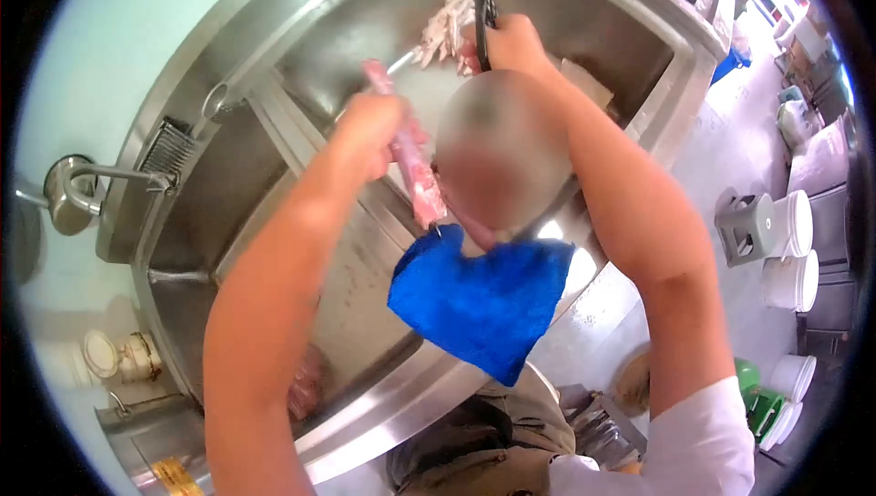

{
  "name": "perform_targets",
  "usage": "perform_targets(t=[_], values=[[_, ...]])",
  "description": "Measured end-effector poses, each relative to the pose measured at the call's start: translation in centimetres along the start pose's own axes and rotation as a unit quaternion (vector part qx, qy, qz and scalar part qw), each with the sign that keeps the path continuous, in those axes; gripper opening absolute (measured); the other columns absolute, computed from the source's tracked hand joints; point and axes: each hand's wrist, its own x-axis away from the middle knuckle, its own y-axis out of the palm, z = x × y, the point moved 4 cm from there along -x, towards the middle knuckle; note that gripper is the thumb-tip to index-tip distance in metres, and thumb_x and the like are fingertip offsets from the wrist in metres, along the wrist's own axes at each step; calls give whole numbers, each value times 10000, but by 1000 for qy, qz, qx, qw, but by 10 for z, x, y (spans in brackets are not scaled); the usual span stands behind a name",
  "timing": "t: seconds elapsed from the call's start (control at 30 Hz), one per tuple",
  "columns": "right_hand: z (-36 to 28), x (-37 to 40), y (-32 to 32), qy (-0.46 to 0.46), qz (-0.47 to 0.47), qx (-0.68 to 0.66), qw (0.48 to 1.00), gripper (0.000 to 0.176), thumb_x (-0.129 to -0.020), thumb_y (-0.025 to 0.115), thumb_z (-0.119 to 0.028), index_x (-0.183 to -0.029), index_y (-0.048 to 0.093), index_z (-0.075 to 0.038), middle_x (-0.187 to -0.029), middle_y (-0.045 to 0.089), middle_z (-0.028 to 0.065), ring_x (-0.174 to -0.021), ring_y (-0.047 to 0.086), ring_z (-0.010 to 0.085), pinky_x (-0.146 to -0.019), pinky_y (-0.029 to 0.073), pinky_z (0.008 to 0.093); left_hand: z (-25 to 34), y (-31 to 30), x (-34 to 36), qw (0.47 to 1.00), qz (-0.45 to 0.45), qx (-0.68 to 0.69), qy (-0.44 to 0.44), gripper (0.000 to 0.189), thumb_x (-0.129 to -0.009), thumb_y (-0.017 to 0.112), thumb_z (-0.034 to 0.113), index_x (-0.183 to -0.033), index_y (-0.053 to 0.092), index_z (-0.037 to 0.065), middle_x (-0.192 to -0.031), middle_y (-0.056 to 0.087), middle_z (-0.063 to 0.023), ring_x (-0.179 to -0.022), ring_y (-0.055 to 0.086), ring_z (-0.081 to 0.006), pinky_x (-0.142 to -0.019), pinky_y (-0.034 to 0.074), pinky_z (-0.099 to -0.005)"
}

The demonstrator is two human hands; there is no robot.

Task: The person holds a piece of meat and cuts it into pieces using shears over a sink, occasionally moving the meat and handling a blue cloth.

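My left hand [372,135] is closed around a long, pinkish-red strip of raw meat [422,184], held at a slant over the steel sink. The meat's lower end hangs just above a blue cloth [484,300]. Farther off, my right hand [513,47] has its fingers wrapped around a dark, narrow tool [484,17] whose kind I cannot make out. Beside that hand lies a heap of pale, elongated pieces [445,32] in the far basin. A blurred oval patch hides what lies between my forearms.
The steel sink [278,122] has a divider between basins. A faucet [119,172] and a wire rack [171,144] are at the left. Reddish meat in a bag [304,386] lies in the near basin. White buckets [792,281] and a grey stool [745,228] stand on the floor at right.
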Motion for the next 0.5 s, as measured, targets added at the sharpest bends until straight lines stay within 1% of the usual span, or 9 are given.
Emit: perform_targets(t=[0.03,0.07,0.13,0.17,0.2,0.27,0.37,0.43,0.5], values=[[8,-9,-1,-34,17,8,999,280,-797,645,-223,-758,645,55,-627,614,118,-546,585,180,-514,464,318,-22,11,-21,999,-2,-18,-43,236,-833,506,22,-1033,485,-102,-880,583,-173,-727,620,-305,-584,527,-471],[12,-22,-1,-53,29,74,995,305,-808,641,-240,-787,650,64,-696,631,161,-632,613,235,-584,486,349,-34,24,-37,996,-6,-34,-80,244,-845,507,19,-1039,485,-126,-871,589,-175,-724,630,-323,-589,542,-491],[20,-35,1,-80,54,209,973,360,-830,633,-275,-845,660,84,-834,666,248,-803,671,345,-724,528,411,-43,51,-36,994,33,-73,-81,268,-856,489,20,-1071,474,-140,-873,599,-190,-708,645,-333,-567,555,-478],[21,-36,2,-101,43,207,972,425,-811,640,-333,-836,657,92,-865,657,274,-851,652,410,-755,521,429,-45,58,-35,991,53,-91,-81,280,-861,479,20,-1086,469,-146,-874,603,-197,-699,653,-338,-556,561,-471],[14,-26,3,-57,29,171,983,414,-813,643,-321,-826,656,92,-835,654,274,-842,652,406,-765,519,430,-47,63,-37,983,21,-152,-99,287,-869,468,24,-1099,466,-147,-879,608,-208,-699,660,-339,-553,564,-463],[10,-25,9,-88,3,193,977,407,-814,639,-312,-816,653,95,-804,649,274,-831,650,404,-770,516,431,-52,60,-37,954,-37,-263,-136,301,-883,445,30,-1126,460,-148,-889,618,-230,-700,675,-339,-548,569,-447],[6,-22,13,-109,-17,217,970,404,-816,638,-307,-817,652,97,-795,643,281,-826,649,404,-768,517,432,-51,51,-37,919,-109,-331,-185,273,-904,451,70,-1089,508,-122,-880,633,-242,-693,686,-329,-579,576,-433],[8,-22,13,-121,-13,232,965,407,-816,638,-309,-820,653,98,-804,643,286,-830,649,407,-766,518,431,-26,40,-24,939,-150,-289,-107,249,-908,492,120,-1021,568,-89,-816,641,-200,-654,674,-292,-576,570,-381],[9,-21,15,-121,-12,245,962,413,-820,637,-315,-837,656,97,-832,643,294,-840,648,410,-771,520,430,15,20,0,977,-47,-203,41,236,-902,554,202,-944,607,-24,-732,633,-124,-586,635,-226,-536,531,-312]])
